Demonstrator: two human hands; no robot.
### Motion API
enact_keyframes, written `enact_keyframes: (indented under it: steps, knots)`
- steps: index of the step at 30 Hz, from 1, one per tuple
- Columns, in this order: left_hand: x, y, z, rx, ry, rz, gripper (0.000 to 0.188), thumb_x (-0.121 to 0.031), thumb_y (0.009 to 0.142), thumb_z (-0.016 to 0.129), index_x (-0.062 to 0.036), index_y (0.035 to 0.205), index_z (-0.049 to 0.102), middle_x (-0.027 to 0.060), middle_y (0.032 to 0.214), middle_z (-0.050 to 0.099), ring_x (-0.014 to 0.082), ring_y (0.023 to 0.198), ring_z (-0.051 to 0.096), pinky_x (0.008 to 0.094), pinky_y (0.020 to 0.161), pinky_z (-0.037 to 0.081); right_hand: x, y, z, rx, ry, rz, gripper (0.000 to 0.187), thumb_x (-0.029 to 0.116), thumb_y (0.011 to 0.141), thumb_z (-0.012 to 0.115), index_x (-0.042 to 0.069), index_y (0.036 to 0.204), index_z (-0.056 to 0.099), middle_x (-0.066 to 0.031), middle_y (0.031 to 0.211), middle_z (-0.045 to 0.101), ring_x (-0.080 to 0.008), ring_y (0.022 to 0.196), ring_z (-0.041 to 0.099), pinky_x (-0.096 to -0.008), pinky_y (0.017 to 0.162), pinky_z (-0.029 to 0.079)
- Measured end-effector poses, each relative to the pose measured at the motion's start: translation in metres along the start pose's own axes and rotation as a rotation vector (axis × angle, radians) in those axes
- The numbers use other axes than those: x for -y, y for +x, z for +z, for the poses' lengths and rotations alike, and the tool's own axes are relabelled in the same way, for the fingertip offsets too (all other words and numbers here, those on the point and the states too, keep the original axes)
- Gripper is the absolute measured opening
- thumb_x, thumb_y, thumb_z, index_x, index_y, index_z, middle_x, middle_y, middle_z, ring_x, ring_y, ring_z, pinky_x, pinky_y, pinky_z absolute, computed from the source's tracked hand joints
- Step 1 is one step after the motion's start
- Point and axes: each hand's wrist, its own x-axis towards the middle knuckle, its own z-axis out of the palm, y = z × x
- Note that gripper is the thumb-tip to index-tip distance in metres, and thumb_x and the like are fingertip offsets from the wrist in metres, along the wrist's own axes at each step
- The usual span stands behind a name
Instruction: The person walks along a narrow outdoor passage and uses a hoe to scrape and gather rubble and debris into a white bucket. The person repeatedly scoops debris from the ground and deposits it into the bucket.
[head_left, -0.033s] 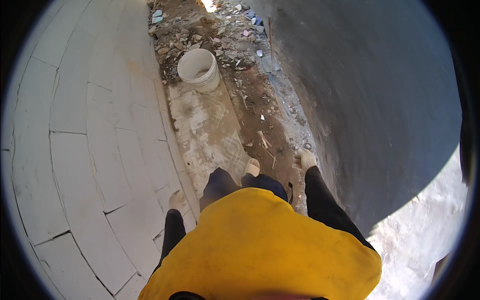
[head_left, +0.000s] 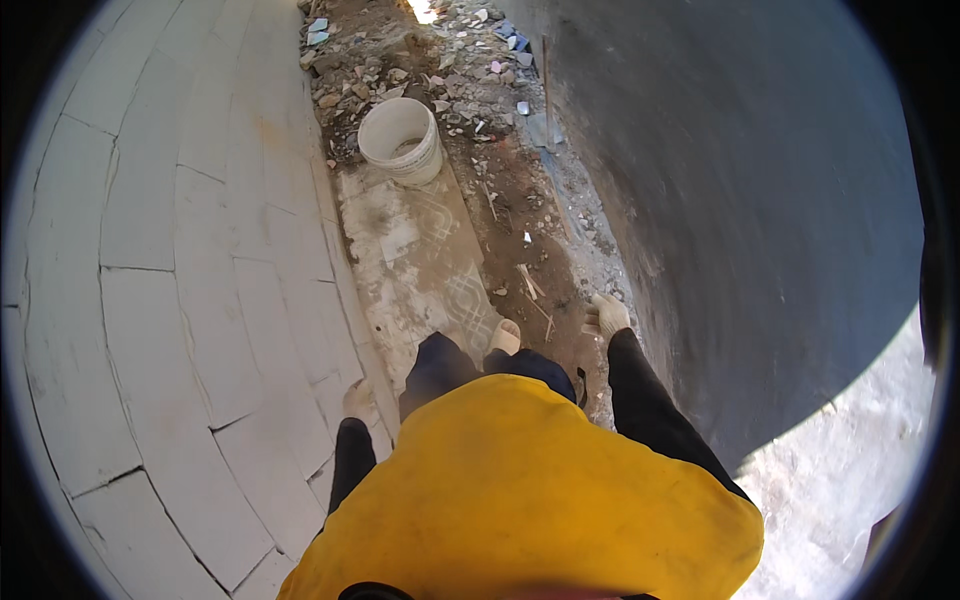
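Note:
Pale work gloves cover both my hands. My right hand [head_left: 608, 317] hangs to the right of my legs, near the foot of the dark grey wall [head_left: 740, 190]; its fingers are loosely apart and it holds nothing. My left hand [head_left: 359, 401] is low beside my left leg, close to the pale block wall [head_left: 210, 300]; its fingers are too indistinct to read. Ahead of me, an off-white plastic bucket [head_left: 428, 160] stands upright at the far end of a worn, patterned slab [head_left: 405, 255]. Some grey residue shows inside the bucket.
The passage is narrow, with a wall on each side. Broken stones and rubble [head_left: 460, 75] cover the ground beyond the bucket. Thin wood splinters [head_left: 531, 283] lie on the brown soil [head_left: 520, 215] right of the slab. A thin rod [head_left: 546, 80] leans by the right wall.
My left hand has shifted very slightly forward. My right hand has barely moved, and the bucket stays where it was.

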Motion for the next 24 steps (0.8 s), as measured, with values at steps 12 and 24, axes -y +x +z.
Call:
enact_keyframes:
  steps: [12,24]
  knots:
    - [-0.125,0.123,0.016,0.250,1.055,0.165,0.034,-0.029,0.099,0.061,-0.0054,0.120,0.074,0.0171,0.099,0.076,0.0307,0.103,0.074,0.0439,0.094,0.055,0.098,0.083,0.176,0.079,-0.052,0.118,0.044,0.029,0.106,0.064,0.006,0.144,0.061,-0.0157,0.111,0.070,-0.0265,0.079,0.071,-0.0453,0.065,0.067]
    - [-0.463,0.297,-0.002,-0.235,0.158,0.368,0.027,-0.037,0.100,0.060,-0.0124,0.092,0.065,-0.0043,0.080,0.057,0.0137,0.070,0.054,0.0368,0.059,0.045,0.163,0.149,0.241,-0.023,-0.143,0.178,0.049,0.026,0.105,0.063,0.003,0.148,0.059,-0.0238,0.123,0.071,-0.0365,0.099,0.074,-0.0517,0.077,0.064]
